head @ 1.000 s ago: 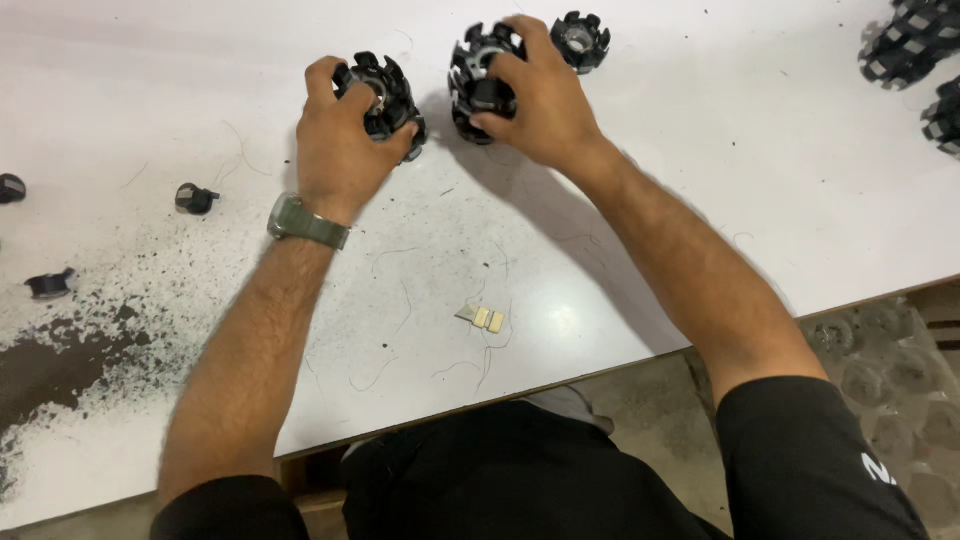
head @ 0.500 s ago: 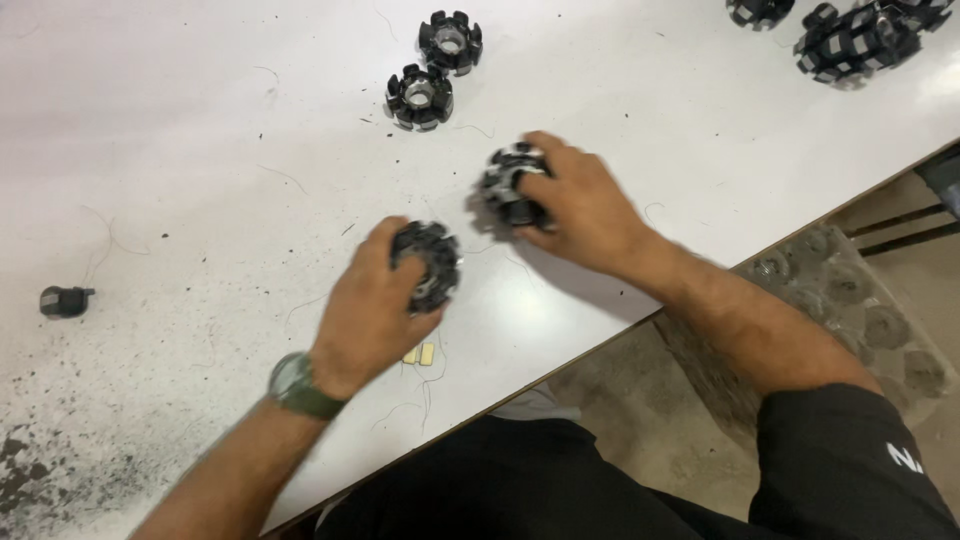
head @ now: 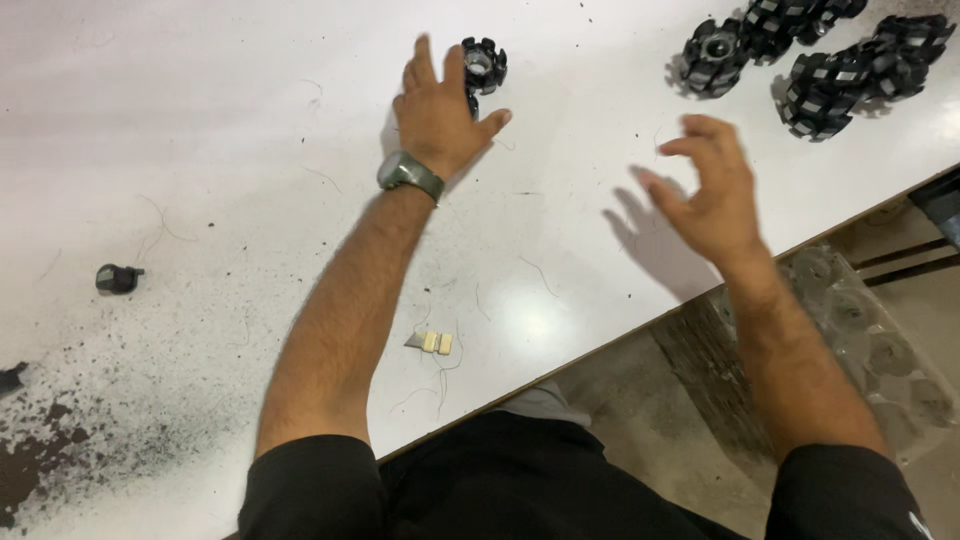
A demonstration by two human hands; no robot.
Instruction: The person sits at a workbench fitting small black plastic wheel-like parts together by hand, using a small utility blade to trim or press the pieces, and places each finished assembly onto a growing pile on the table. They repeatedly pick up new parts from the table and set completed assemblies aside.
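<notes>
Fingers (head: 455, 70) touch ridged black toothed wheel (head: 484, 64).

**No packaging, labels, signs or screens**

Nothing on the white tabletop (head: 250, 120) counts as a package, a label, a sign or a screen. No box, bag or wrapper stands on it from its near edge to its far side, no sticker or tag shows on any surface, and no display is lit or dark anywhere in view. The floor beyond the tabletop's near right edge carries nothing of that kind that can be made out either.
</notes>
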